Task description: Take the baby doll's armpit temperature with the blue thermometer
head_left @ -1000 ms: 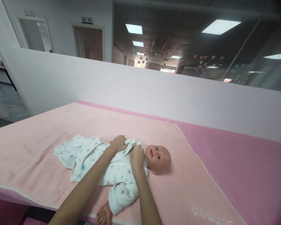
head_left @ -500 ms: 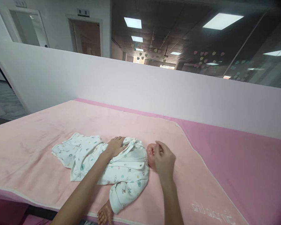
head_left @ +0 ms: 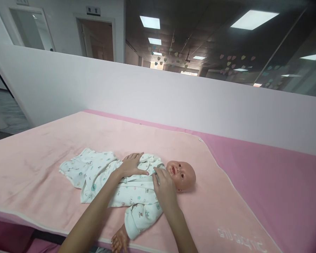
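A baby doll (head_left: 186,177) lies on its back, its head toward the right and one hand hanging near the front edge. It wears a white baby outfit (head_left: 144,209) printed with small coloured figures; the legs of the outfit look flat at the left. My left hand (head_left: 131,165) rests on the chest with fingers and thumb spread. Close by, my right hand (head_left: 164,186) is over the upper chest below the doll's chin, its fingers bent at the cloth near the neckline. Whether those fingertips pinch the fabric I cannot make out.
Beneath the doll is a light pink blanket (head_left: 55,140) with white edging, spread over a darker pink mat (head_left: 274,168). A low white wall (head_left: 158,95) runs behind. Dark glass (head_left: 205,38) with heart stickers and two doorways stand beyond it.
My right hand has moved left from the doll's face to the upper chest, so the face now shows. The left thumb has spread outward while that hand stays on the chest.
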`<state>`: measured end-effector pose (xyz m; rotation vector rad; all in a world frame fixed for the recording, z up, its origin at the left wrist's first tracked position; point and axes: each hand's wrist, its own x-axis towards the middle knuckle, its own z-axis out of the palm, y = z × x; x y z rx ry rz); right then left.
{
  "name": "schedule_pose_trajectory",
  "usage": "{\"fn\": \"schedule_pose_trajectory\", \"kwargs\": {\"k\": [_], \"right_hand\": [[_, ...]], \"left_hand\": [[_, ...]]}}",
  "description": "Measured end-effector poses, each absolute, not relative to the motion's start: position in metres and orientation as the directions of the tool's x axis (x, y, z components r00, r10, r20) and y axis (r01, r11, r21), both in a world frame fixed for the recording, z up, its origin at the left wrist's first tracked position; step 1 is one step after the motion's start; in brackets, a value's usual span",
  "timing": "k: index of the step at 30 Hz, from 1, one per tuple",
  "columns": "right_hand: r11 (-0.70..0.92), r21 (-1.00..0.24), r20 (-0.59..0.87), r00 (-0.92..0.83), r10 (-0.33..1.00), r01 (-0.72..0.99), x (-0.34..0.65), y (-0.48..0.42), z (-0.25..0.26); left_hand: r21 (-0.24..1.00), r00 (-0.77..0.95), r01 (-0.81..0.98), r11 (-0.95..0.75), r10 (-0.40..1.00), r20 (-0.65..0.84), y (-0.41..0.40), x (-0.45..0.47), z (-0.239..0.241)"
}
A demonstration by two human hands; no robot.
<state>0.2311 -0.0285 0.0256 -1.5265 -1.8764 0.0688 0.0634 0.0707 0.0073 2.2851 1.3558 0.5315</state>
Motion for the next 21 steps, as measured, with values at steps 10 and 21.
{"fn": "schedule_pose_trajectory", "kwargs": {"k": [10,21], "right_hand": [[0.163,-0.491,0.547,0.157,0.822,0.856,0.231,-0.037,0.013],[0.298,-0.314,0.632,-0.036,0.774,0.902,0.243,-0.061,-0.010]], "left_hand": [[0.513,0.470,0.733,-0.447,0.878,0.093,0.069,0.063,0.010],[0.496,0.405,0.753,-0.432,0.899,0.168,0.066,0.068,0.009]]}}
